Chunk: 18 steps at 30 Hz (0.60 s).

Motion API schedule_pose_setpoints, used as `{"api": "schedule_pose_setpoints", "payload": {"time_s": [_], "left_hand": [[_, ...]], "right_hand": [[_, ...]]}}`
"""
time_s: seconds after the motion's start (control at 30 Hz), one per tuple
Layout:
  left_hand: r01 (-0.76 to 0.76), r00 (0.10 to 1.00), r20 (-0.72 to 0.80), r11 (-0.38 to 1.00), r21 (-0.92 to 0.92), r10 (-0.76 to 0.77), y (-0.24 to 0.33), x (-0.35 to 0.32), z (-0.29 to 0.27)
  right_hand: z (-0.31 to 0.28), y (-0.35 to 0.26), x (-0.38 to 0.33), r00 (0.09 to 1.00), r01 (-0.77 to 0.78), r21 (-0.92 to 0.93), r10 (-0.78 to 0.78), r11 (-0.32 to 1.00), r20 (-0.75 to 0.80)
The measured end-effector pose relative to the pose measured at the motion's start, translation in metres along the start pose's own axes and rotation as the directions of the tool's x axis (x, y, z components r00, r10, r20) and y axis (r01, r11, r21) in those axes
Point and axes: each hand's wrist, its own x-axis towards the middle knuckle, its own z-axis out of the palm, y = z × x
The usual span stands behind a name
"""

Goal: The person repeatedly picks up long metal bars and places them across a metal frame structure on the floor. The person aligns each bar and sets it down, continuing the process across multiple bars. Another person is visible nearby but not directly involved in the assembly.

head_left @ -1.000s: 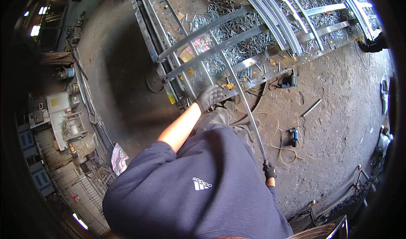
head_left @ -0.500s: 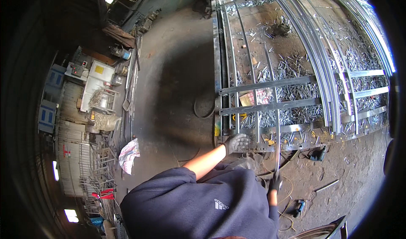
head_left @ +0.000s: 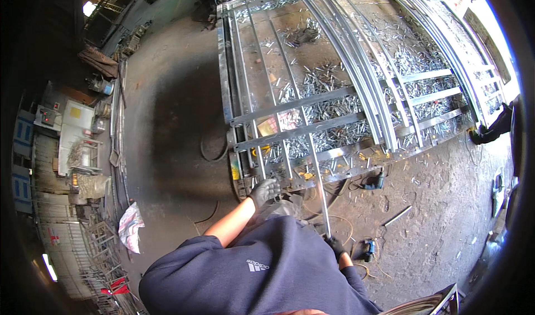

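Observation:
My right hand (head_left: 335, 247), in a dark glove, is closed around the near end of a long, thin metal bar (head_left: 324, 203). The bar slants away from me over the near edge of a large metal frame (head_left: 329, 177) and across its crosspieces. My left hand (head_left: 264, 192), also gloved, is beside the frame's near left corner with its fingers stretched out. It is close to the near end of another thin bar (head_left: 259, 162); whether it touches that bar I cannot tell. Two flat crossbars (head_left: 301, 134) run across the frame beyond my hands.
Many short metal pieces (head_left: 329, 84) lie inside the frame. A blue power drill (head_left: 369, 250), a loose rod (head_left: 397, 216), a drill-like tool (head_left: 374, 179) and cables lie on the floor. Another person's dark-clad limb (head_left: 497, 127) reaches the frame's right corner. A crumpled sack (head_left: 131, 226) lies left.
The view has turned, so the frame and floor appear farther left. My right hand still grips the bar, which now tilts more. The other person's dark limb has come into view at right.

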Motion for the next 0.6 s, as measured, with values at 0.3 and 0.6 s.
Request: {"api": "schedule_pose_setpoints", "payload": {"time_s": [0.3, 0.6], "left_hand": [[-0.035, 0.999, 0.004, 0.999, 0.022, 0.035, 0.011, 0.011, -0.005], [0.01, 0.999, -0.045, 0.999, -0.042, -0.012, 0.02, 0.022, -0.031]], "right_hand": [[0.048, -0.115, 0.109, 0.951, 0.274, 0.081, -0.257, 0.958, -0.173], [0.07, -0.184, 0.15, 0.92, 0.3, 0.134, -0.249, 0.944, -0.303]]}}
